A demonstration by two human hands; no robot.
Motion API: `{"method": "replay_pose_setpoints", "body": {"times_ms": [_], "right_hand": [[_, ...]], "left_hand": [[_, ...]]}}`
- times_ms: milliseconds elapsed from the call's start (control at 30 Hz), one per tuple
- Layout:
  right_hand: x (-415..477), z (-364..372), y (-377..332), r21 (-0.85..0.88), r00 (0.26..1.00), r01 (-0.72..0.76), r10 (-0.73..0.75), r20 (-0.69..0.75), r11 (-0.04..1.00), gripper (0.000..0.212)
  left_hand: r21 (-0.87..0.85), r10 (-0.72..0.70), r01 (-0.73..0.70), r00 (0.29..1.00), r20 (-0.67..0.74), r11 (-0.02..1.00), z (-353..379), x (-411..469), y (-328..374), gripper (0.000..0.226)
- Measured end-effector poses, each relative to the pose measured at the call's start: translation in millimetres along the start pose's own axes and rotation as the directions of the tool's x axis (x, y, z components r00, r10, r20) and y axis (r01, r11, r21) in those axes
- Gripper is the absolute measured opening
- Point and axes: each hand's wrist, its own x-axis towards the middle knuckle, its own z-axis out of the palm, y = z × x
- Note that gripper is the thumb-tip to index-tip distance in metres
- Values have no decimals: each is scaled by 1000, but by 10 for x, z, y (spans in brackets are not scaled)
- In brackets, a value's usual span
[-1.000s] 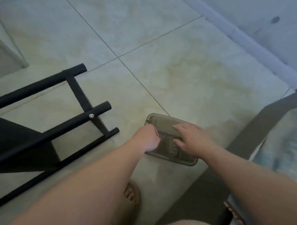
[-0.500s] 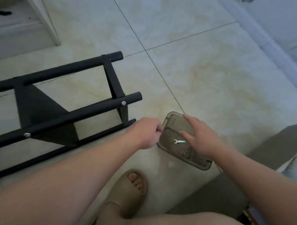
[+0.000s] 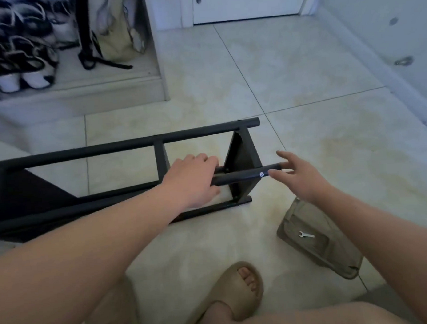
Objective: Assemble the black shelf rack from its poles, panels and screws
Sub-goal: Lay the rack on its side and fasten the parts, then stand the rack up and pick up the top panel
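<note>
Head view: we record the black shelf rack (image 3: 123,146) lying on its side on the floor (image 3: 304,133), partly assembled, its poles running left to right across the frame. The near upper pole (image 3: 242,178) is the item in hand. Its long axis runs left to right, rising slightly, and its free end points right, just past the end panel (image 3: 241,153). The left hand (image 3: 193,180) is curled round this pole, left of the panel. The right hand (image 3: 303,180) lies at the free end, fingers spread and holding nothing. Its forefinger tip sits just beside the screw (image 3: 261,174) in the pole; we cannot tell whether it touches. The right hand is nearer that screw, so we judge the next move falls to it. A small wrench (image 3: 306,235) lies in the tray (image 3: 334,257) near the right forearm.
</note>
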Motion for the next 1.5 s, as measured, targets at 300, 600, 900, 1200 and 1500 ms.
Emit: {"method": "replay_pose_setpoints", "body": {"times_ms": [300,600,900,1200,1500], "right_hand": [[85,127,-204,-9,990,-138,138,-39,990,40],[45,-264,-1074,237,967,27,35,-253,971,28],[-73,-1066,-2480,170,845,316,-196,-498,933,32],[-235,-1162,-3543,-82,700,543,-505,-504,835,35],[-48,-853,-3585,-223,676,568,-604,-422,792,32]], "left_hand": [[-113,-85,110,975,205,987,83,-67,-173,25],[-188,-21,25,1000,23,982,-716,16,-340,18],[-431,-42,-89,957,-285,898,-1516,160,-411,25],[-583,-187,-164,849,-494,796,-1658,355,-417,19],[-647,-269,-130,836,-479,751,-1341,661,-490,39]]}}
